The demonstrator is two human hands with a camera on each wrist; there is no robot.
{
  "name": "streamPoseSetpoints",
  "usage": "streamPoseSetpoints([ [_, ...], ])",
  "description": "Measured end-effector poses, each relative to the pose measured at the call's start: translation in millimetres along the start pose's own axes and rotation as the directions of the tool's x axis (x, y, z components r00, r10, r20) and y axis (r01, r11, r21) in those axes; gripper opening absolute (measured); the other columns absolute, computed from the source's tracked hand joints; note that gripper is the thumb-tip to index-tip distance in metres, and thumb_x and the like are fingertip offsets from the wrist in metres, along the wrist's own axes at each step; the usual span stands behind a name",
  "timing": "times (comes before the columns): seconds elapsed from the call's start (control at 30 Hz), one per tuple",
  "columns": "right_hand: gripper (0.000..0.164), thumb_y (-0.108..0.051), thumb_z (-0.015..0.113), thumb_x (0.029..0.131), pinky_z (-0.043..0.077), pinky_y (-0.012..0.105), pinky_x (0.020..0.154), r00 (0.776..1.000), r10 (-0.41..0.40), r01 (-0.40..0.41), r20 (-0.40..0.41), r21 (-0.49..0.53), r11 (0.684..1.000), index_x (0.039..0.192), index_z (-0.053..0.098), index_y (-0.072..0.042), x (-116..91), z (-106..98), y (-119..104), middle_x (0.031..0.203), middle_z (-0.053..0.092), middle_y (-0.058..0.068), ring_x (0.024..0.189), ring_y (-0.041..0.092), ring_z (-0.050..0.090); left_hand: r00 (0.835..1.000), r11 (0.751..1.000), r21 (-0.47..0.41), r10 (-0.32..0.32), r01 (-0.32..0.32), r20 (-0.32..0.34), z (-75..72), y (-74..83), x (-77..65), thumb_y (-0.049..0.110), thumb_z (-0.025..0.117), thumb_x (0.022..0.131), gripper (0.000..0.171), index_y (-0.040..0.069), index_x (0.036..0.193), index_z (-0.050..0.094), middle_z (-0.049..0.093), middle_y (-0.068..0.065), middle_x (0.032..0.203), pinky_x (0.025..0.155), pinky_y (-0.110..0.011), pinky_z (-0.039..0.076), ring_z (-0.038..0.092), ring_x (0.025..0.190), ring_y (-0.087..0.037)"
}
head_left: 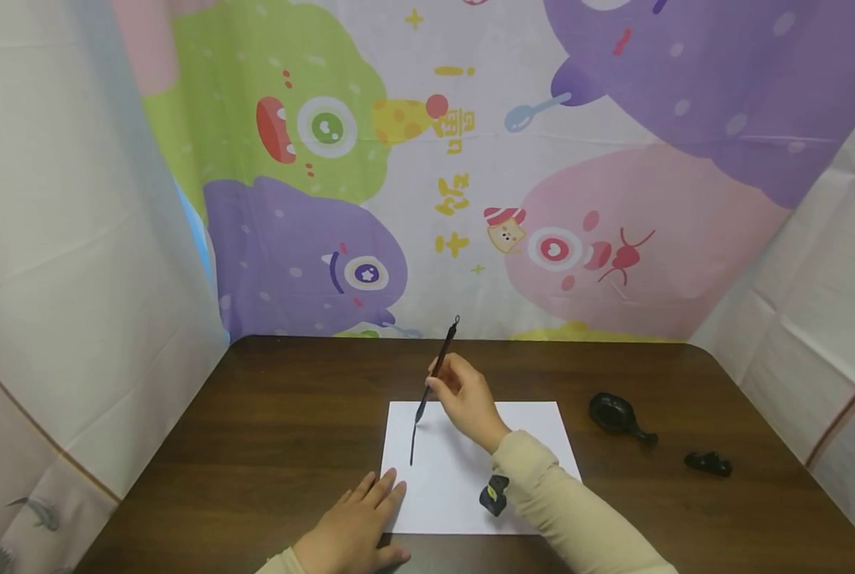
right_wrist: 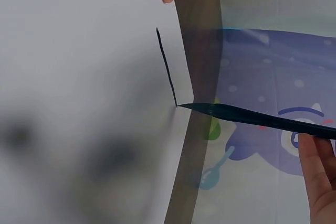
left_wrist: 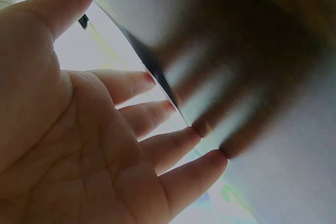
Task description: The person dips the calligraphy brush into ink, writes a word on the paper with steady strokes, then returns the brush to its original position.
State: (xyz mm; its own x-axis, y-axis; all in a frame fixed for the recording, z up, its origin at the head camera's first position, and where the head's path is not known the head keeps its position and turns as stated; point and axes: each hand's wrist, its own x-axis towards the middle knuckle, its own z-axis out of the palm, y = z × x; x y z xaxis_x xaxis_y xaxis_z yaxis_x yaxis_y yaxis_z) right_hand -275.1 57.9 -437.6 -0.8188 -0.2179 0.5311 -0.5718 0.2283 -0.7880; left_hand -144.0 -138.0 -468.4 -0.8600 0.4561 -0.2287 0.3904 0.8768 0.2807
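Observation:
My right hand (head_left: 464,397) pinches a dark writing brush (head_left: 442,355) with a hanging loop at its top end. The brush leans slightly, and its tip is at the upper end of a thin black line (head_left: 413,446) on a white sheet of paper (head_left: 470,454). In the right wrist view, the brush (right_wrist: 247,116) meets that line (right_wrist: 167,66) at its pointed bristles. My left hand (head_left: 358,514) lies with spread, straight fingers at the sheet's lower left edge; the left wrist view shows its palm and fingertips (left_wrist: 220,156) against the surface.
A black long-handled ink dish (head_left: 613,413) stands on the brown table (head_left: 291,414) right of the paper, with a small dark brush rest (head_left: 708,463) farther right. The black wrist camera (head_left: 495,496) is by my right sleeve. A cartoon-printed curtain (head_left: 427,167) hangs behind the table.

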Motion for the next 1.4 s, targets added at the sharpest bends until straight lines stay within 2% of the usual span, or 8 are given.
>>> streamPoseSetpoints([
  [0.23, 0.010, -0.005, 0.066, 0.092, 0.057, 0.024, 0.076, 0.999, 0.037, -0.037, 0.023, -0.012, 0.999, 0.101, 0.062, -0.008, -3, -1, 0, 0.092, 0.066, 0.006, 0.084, 0.017, 0.066, 1.000, 1.000, 0.015, 0.009, -0.009, -0.015, 1.4, -0.7, -0.5, 0.059, 0.066, 0.083, 0.086, 0.009, 0.148, 0.043, 0.035, -0.016, 0.157, 0.103, -0.067, 0.037, 0.034, 0.141, -0.047],
  [0.57, 0.012, -0.007, 0.065, 0.093, 0.056, 0.025, 0.081, 0.997, 0.058, -0.054, 0.057, -0.061, 0.997, 0.104, 0.061, -0.005, -7, -1, -2, 0.093, 0.066, 0.003, 0.087, 0.014, 0.066, 1.000, 1.000, 0.012, 0.017, -0.017, -0.025, 1.3, -0.7, -1.8, 0.059, 0.067, 0.083, 0.085, 0.009, 0.148, 0.043, 0.035, -0.017, 0.157, 0.103, -0.067, 0.037, 0.034, 0.141, -0.048],
  [0.8, 0.015, -0.005, 0.064, 0.093, 0.058, 0.026, 0.080, 0.996, 0.028, -0.024, 0.079, -0.055, 0.998, 0.106, 0.061, 0.001, -8, -2, -4, 0.092, 0.065, 0.008, 0.085, 0.018, 0.066, 1.000, 1.000, 0.005, 0.015, -0.015, -0.023, 0.3, 0.0, -2.7, 0.058, 0.067, 0.083, 0.085, 0.008, 0.147, 0.043, 0.035, -0.017, 0.157, 0.104, -0.068, 0.037, 0.034, 0.141, -0.048],
  [1.4, 0.013, -0.005, 0.067, 0.091, 0.058, 0.024, 0.073, 0.995, 0.020, -0.014, 0.102, -0.052, 0.999, 0.104, 0.064, -0.004, -14, -9, -9, 0.089, 0.065, 0.008, 0.078, 0.015, 0.065, 1.000, 1.000, -0.014, -0.001, 0.001, 0.003, -2.2, 2.1, -0.8, 0.057, 0.068, 0.083, 0.085, 0.007, 0.147, 0.043, 0.034, -0.018, 0.157, 0.104, -0.069, 0.036, 0.033, 0.141, -0.049],
])
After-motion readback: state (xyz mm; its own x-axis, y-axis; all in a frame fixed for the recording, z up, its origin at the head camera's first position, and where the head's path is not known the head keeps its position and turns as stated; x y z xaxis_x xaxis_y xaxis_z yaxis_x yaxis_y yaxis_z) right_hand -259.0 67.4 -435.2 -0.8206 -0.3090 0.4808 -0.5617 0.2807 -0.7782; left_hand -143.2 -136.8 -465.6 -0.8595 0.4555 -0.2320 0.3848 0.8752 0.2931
